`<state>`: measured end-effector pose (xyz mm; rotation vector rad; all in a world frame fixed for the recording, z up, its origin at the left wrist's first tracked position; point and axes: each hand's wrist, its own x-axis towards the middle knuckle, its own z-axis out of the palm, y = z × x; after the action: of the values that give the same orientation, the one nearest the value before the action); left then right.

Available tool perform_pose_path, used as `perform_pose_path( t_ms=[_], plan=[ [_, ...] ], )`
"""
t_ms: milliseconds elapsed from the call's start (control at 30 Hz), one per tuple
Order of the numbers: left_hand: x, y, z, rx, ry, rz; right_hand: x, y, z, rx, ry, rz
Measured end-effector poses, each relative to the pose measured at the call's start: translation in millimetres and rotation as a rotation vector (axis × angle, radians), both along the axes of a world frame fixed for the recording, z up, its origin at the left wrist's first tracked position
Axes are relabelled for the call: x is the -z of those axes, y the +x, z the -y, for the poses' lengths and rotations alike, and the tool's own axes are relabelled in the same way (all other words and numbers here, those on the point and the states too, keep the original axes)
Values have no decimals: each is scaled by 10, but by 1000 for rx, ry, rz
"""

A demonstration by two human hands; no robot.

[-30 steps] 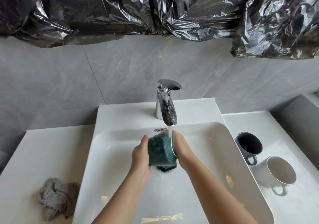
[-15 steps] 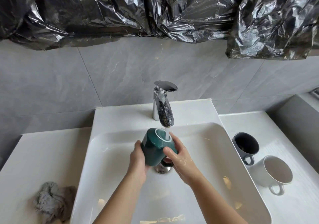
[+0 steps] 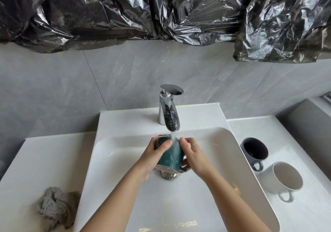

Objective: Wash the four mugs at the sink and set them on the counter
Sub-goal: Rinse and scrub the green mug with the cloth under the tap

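I had my left hand (image 3: 154, 153) and right hand (image 3: 193, 155) clamped on one green mug (image 3: 172, 156), under the tap (image 3: 170, 113) mid-sink (image 3: 111, 142). Two mugs, a dark mug (image 3: 254, 151) and a white mug (image 3: 286, 178), stood just apart on the right desk (image 3: 304, 210); one grey cloth (image 3: 55, 208) lay on the left.
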<state>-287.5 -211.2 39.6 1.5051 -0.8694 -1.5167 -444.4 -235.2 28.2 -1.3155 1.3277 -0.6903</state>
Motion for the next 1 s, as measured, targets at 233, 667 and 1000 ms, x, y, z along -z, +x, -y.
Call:
perform_pose_path(
  t_ms=[233, 667, 1000],
  plan=[
    [-2, -36, 5, -14, 360, -321, 55, -183, -158, -98, -489, -167],
    [230, -104, -2, -104, 387, -332, -6, -81, 107, 157, -364, -75],
    [49, -251, 42, -459, 11, -148, 83, 97, -114, 345, 144, 430]
  ],
)
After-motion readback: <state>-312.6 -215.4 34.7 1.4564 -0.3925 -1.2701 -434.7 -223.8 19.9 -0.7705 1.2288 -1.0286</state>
